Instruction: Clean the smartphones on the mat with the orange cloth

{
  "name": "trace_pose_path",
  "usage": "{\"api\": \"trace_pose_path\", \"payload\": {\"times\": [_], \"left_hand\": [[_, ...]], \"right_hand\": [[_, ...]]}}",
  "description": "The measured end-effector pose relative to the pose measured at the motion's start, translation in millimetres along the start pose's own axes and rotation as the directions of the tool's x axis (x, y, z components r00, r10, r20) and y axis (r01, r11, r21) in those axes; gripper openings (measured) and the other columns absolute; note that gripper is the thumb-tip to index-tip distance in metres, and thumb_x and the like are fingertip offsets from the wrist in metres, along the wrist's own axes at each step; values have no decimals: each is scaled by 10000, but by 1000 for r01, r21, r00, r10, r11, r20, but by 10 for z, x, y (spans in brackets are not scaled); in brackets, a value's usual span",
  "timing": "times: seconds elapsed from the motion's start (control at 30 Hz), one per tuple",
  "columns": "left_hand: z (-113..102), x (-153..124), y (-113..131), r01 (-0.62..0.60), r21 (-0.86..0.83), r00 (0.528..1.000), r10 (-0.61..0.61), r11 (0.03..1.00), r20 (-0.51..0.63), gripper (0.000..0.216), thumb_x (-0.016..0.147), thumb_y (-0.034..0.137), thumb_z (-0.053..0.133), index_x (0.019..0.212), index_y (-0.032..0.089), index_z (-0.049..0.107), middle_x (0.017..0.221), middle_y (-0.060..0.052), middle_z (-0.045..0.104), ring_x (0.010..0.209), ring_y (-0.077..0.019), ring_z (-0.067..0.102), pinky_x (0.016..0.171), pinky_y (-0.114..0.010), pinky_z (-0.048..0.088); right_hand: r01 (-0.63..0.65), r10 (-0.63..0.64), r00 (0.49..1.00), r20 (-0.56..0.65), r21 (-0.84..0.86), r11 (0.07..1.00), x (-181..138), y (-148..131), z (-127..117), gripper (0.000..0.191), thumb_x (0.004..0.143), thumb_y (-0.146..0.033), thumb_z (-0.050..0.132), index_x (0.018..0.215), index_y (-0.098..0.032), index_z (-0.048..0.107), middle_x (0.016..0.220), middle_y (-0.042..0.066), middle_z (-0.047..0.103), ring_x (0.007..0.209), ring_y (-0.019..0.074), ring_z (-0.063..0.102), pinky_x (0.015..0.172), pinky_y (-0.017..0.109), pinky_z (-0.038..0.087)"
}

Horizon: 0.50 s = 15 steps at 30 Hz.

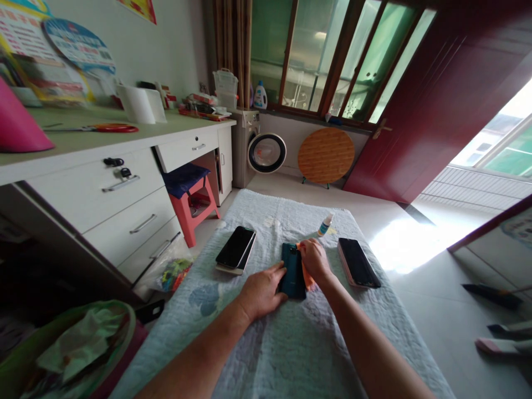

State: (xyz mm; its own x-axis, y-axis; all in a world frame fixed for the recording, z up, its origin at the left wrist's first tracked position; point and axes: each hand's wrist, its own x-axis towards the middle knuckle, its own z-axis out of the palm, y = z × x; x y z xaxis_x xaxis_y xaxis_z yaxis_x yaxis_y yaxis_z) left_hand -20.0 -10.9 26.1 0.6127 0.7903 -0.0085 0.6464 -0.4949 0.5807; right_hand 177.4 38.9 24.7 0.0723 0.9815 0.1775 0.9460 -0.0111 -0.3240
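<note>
A dark teal smartphone (294, 280) lies back side up on the cloth-covered table, its camera block toward the far end. My left hand (262, 289) grips the phone's left side, with the fingers along the edge and the thumb at the lower corner. My right hand (315, 259) is closed on an orange cloth (308, 279), pressing it at the phone's upper right by the camera. Part of the cloth hangs down along the phone's right edge. Beyond my right hand stands a small spray bottle (325, 225) with a blue label.
A black-screened phone (236, 246) rests on a pale box at left; another dark phone (358, 262) lies on a pinkish one at right. The quilted cover (266, 210) spans the table. Nearby are a waste bin (135, 332), a red stool (189, 213) and a white desk (124, 202).
</note>
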Motion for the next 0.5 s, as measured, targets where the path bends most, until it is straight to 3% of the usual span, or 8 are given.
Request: {"api": "trace_pose_path", "payload": {"times": [0.3,0.5], "left_hand": [[-13,-8,16,-3,-2,1000,3,1000,-17,619,743,303,638,1335,221,478,1460,-58,423,1257,-266,494,1068,-355,390],[-20,-13,15,-6,2,1000,6,1000,-20,632,735,309,647,1340,239,476,1448,-40,443,1219,-273,528,1043,-359,422]], "right_hand": [[87,-83,996,-41,112,990,-56,-156,6,248,883,-148,445,819,-161,685,870,47,623,785,123,551,707,202,364],[229,-240,970,40,187,955,-197,-312,7,217,862,-137,474,827,-184,683,881,27,633,787,111,568,716,183,380]]}}
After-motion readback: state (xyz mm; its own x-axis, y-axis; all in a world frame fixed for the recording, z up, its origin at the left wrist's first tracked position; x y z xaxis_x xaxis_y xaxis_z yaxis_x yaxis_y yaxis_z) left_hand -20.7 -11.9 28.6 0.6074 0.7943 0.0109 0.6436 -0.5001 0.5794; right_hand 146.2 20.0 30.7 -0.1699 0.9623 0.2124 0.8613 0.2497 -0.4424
